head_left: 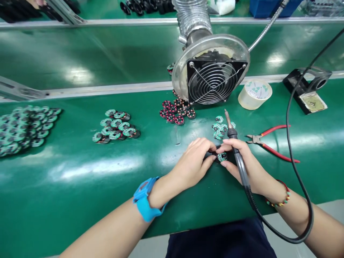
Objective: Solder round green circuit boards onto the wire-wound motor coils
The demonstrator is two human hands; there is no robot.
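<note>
- Green bench; pile of green-topped parts far left
- Extractor fan, partly hides ring parts
- Black cord, crosses right forearm and red-handled pliers
- Right hand, clamped on soldering iron, thumb and index at round part's edges
- Left hand, thumb and index pinching dark piece
- Tape roll, right of fan
- Round part, green top, between both hands, small boards just beyond

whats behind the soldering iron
Behind the upper end of the soldering iron, small round green boards show on both sides, on the green tabletop. Lower down, parts of the right hand show either side of the handle. Whatever lies directly behind the iron is covered.
</note>
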